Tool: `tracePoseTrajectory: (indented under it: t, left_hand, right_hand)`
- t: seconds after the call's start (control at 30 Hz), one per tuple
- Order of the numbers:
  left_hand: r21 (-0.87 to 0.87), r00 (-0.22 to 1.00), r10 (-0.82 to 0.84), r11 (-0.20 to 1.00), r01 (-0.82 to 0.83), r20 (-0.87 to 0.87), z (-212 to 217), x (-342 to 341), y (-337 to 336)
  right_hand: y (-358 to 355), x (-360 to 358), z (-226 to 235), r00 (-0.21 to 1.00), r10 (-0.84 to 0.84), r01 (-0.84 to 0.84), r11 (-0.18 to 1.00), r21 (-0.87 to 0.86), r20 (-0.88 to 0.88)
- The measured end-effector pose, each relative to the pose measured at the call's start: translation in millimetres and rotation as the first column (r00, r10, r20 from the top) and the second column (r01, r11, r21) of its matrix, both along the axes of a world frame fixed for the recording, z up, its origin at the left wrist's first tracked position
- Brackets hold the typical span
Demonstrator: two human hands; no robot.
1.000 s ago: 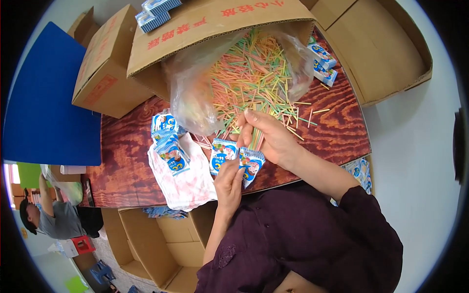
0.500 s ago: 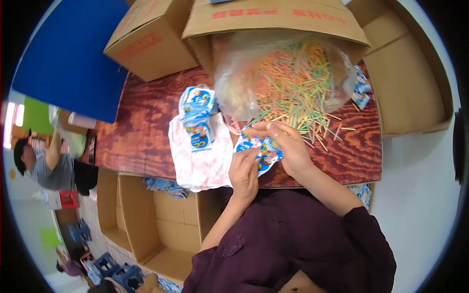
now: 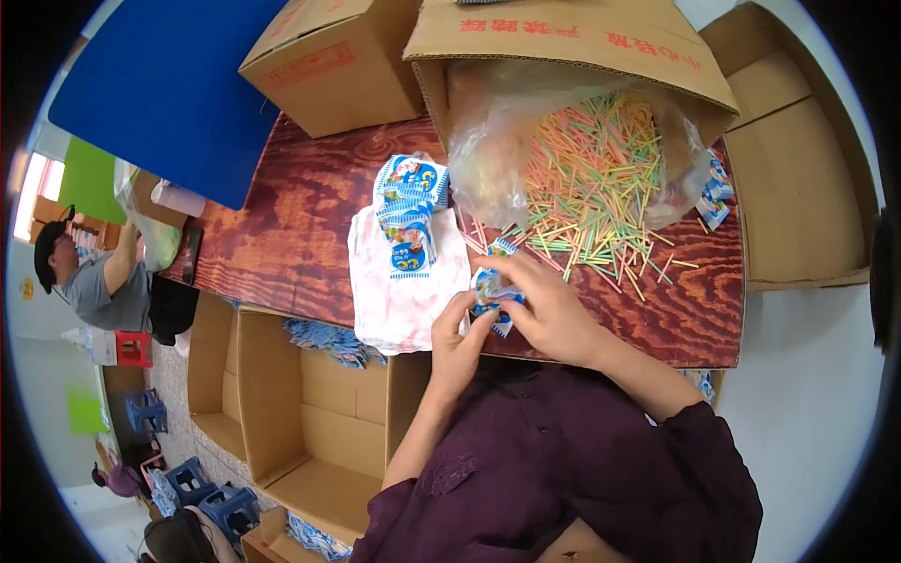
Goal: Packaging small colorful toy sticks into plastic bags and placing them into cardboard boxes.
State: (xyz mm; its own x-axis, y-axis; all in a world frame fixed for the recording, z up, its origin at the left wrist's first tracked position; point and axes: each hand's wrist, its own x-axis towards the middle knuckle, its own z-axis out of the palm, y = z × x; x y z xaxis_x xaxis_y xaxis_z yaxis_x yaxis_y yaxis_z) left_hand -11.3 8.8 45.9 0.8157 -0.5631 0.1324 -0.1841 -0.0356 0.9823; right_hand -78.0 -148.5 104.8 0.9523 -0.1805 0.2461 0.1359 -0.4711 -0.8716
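Note:
A small blue-and-white printed plastic packet (image 3: 488, 287) is between my hands near the table's front edge. My right hand (image 3: 556, 311) is closed on it, fingers over the top and thumb against its lower part. At the packet's left side, my left hand (image 3: 456, 345) pinches its edge with thumb and bent forefinger. Just left lies a pink-stained white cloth (image 3: 394, 314) with overlapping packets (image 3: 409, 235) of the same kind on its upper part. Beyond my right hand, thin pastel sticks (image 3: 601, 169) spill from a clear plastic bag (image 3: 488, 155) in a tipped carton (image 3: 572, 38).
A closed carton (image 3: 343, 80) stands at the back left beside a blue panel (image 3: 169, 94). More packets (image 3: 715, 195) lie at the table's right. Below the front edge are open cartons (image 3: 338, 450), one holding packets (image 3: 333, 340). Another person (image 3: 99, 281) works at the far left.
The packet has gone from lying spread between my hands to being gathered and folded narrower. My right fingers have curled down over it. The whole view has shifted slightly.

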Motion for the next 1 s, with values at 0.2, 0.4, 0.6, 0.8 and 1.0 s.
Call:
tracePoseTrajectory:
  t: [0.2, 0.4, 0.6, 0.8, 1.0]
  left_hand:
    - [-0.306, 0.887, -0.110, 0.951, -0.037, -0.449, 5.5, 8.3, 7.9]
    - [-0.425, 0.875, -0.090, 0.894, -0.139, -0.476, 3.1, 21.9, 13.3]
    - [-0.292, 0.933, 0.037, 0.944, -0.150, -0.358, 11.6, 68.6, 32.0]
    - [-0.267, 0.936, 0.323, 0.898, -0.349, -0.137, -15.7, 94.5, 2.4]
    - [0.018, 0.715, 0.471, 0.829, -0.559, 0.516, -35.4, 114.4, -11.1]
  right_hand:
    - [14.0, 0.7, -0.4, 0.986, 0.114, -0.105, 0.991, -0.077, 0.122]
    - [14.1, -0.9, 2.5, 0.996, -0.008, 0.004, 0.999, 0.046, 0.089]
    - [-5.2, -12.4, -25.1, 0.999, -0.032, 0.032, 0.999, -0.022, -0.014]
    - [-9.8, -15.4, -35.1, 0.994, 0.029, -0.029, 1.000, 0.004, -0.101]
    - [-11.0, -17.4, -42.0, 0.994, 0.042, -0.045, 0.999, -0.020, -0.096]
